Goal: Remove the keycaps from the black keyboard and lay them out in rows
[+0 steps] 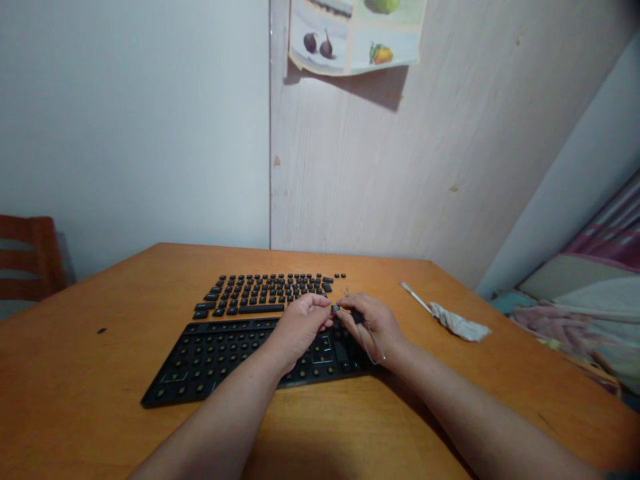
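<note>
My left hand is closed over the black keyboard, its thumb and fingertips pinched at a small dark keycap. My right hand meets it from the other side, also closed. Within the right hand's curled fingers is a keycap puller with a black handle and thin wire ends, some sticking up past the fingers and some hanging below the palm. The keyboard lies flat, with most of its left and middle switches bare. Both hands cover part of its right side.
Loose black keycaps lie in rows behind the keyboard. One small dark piece sits far left on the wooden table. To the right lie a thin white brush-like stick and a crumpled cloth or tissue. A wooden chair stands left.
</note>
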Action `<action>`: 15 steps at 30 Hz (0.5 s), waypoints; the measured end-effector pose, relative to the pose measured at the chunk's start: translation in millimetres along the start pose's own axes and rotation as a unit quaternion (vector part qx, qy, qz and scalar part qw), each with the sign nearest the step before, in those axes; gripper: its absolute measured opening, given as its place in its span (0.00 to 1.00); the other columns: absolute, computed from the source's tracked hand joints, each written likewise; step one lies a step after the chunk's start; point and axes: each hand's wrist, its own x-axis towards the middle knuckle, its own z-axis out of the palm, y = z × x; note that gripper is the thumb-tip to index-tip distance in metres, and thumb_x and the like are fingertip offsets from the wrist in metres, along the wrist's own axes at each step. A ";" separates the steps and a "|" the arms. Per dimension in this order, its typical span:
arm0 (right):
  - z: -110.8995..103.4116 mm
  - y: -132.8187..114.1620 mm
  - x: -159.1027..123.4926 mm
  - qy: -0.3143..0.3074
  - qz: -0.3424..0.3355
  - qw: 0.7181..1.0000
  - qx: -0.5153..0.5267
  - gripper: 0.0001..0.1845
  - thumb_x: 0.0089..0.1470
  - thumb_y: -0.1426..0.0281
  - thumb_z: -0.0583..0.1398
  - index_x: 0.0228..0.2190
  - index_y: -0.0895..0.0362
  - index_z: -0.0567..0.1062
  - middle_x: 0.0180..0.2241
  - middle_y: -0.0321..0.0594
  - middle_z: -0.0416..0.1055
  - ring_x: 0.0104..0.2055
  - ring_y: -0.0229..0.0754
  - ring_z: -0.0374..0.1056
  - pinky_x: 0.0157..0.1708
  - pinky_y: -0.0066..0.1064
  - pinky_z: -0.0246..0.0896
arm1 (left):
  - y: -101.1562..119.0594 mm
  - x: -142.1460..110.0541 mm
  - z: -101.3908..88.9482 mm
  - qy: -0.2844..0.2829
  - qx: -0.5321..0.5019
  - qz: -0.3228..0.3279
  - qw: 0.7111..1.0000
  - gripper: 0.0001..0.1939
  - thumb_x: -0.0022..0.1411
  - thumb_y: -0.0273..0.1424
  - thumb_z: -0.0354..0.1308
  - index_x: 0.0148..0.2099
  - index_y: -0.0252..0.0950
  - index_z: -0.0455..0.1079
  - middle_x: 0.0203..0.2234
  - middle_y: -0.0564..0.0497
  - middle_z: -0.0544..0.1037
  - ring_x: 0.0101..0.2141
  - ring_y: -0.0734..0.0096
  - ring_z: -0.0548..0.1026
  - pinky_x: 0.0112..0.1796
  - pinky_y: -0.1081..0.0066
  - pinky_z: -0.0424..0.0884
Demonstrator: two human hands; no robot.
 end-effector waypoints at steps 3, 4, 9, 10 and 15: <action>-7.2 6.4 5.3 0.035 0.044 0.998 0.026 0.09 0.59 0.66 0.59 0.40 0.54 0.77 0.38 0.43 0.77 0.40 0.44 0.73 0.42 0.36 0.67 | -0.7 0.3 -0.9 0.033 0.077 0.045 0.995 0.10 0.56 0.31 0.59 0.41 0.34 0.70 0.27 0.53 0.76 0.30 0.71 0.74 0.33 0.72 0.67; -10.8 9.3 7.8 0.045 0.062 0.996 0.037 0.09 0.59 0.65 0.59 0.39 0.54 0.77 0.38 0.43 0.77 0.40 0.44 0.73 0.42 0.36 0.67 | -0.9 0.3 -1.4 0.042 0.105 0.059 0.992 0.09 0.56 0.31 0.58 0.40 0.34 0.71 0.26 0.54 0.75 0.28 0.71 0.73 0.32 0.72 0.66; -32.2 31.3 25.0 0.062 0.120 0.987 0.085 0.12 0.57 0.61 0.60 0.37 0.56 0.78 0.37 0.42 0.78 0.39 0.44 0.72 0.41 0.35 0.65 | -0.9 -1.0 -3.0 0.049 0.170 0.089 0.980 0.07 0.57 0.33 0.57 0.37 0.35 0.71 0.23 0.56 0.72 0.25 0.72 0.70 0.29 0.73 0.63; -35.5 38.0 28.9 0.059 0.127 0.986 0.093 0.13 0.56 0.60 0.61 0.37 0.56 0.77 0.37 0.42 0.77 0.39 0.44 0.72 0.40 0.35 0.65 | -1.0 -1.3 -3.0 0.046 0.172 0.093 0.980 0.07 0.57 0.33 0.57 0.36 0.35 0.71 0.23 0.56 0.72 0.26 0.72 0.70 0.29 0.73 0.63; -37.9 82.2 42.5 0.038 0.185 0.978 0.091 0.17 0.52 0.57 0.62 0.36 0.58 0.77 0.32 0.40 0.75 0.33 0.41 0.68 0.34 0.32 0.62 | -3.8 -1.3 -3.2 0.034 0.181 0.095 0.978 0.08 0.58 0.34 0.55 0.36 0.35 0.70 0.24 0.55 0.71 0.27 0.72 0.70 0.29 0.74 0.63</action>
